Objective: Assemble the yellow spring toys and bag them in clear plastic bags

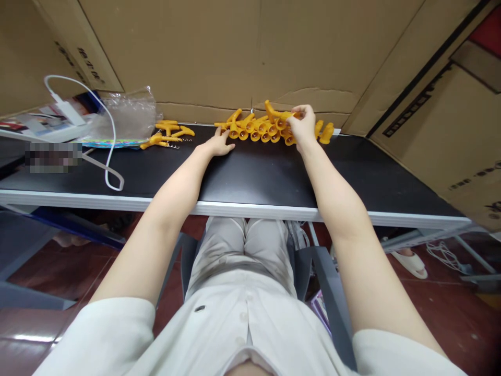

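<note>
Several yellow-orange plastic pieces with round, cup-like ends lie stacked in a pile (263, 128) at the back of the black table. My right hand (304, 126) is closed, thumb and fingers pinching one yellow plastic piece (274, 110) on top of the pile's right part. Its branched end points up and left. My left hand (222, 144) rests at the pile's left end, fingers apart, its fingertips by the leftmost pieces. Farther left lie a few loose yellow pieces (166, 137) with thin metal spirals beside or on them. The exact kind of these pieces is unclear.
Cardboard walls (219, 57) stand behind and at the right. On the left are a clear plastic bag (131, 117), a white cable (113, 130) with its plug, and printed papers. The table's pale front edge (254, 210) runs just before my lap.
</note>
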Action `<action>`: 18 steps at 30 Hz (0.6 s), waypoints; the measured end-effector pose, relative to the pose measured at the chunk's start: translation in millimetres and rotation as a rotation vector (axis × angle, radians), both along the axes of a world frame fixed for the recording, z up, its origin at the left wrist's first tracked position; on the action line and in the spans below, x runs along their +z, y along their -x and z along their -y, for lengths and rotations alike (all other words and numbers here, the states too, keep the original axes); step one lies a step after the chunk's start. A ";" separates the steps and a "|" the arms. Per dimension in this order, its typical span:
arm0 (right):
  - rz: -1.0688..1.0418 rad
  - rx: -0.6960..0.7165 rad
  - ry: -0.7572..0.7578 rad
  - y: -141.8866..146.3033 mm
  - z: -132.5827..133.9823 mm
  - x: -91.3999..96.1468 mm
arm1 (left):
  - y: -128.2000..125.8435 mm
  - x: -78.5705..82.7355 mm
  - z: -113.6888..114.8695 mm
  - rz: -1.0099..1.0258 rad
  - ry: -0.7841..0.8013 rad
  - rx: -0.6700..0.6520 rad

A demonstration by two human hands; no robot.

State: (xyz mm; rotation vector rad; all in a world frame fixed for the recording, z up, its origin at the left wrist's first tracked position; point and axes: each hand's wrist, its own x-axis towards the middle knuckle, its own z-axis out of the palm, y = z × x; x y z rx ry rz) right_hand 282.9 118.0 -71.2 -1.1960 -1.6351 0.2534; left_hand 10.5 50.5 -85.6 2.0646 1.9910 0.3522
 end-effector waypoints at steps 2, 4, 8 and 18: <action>0.062 -0.079 0.048 3.3 5.2 -2.2 | -1.7 2.1 3.8 -0.017 0.011 0.009; 0.131 -0.121 0.084 7.0 16.7 0.5 | -2.6 4.6 6.8 -0.027 0.012 0.009; 0.277 -0.106 0.059 12.4 39.5 11.0 | -3.6 8.3 10.4 -0.042 0.021 0.011; 0.458 -0.082 -0.049 24.2 40.7 31.2 | 12.3 25.8 8.3 -0.164 0.033 -0.036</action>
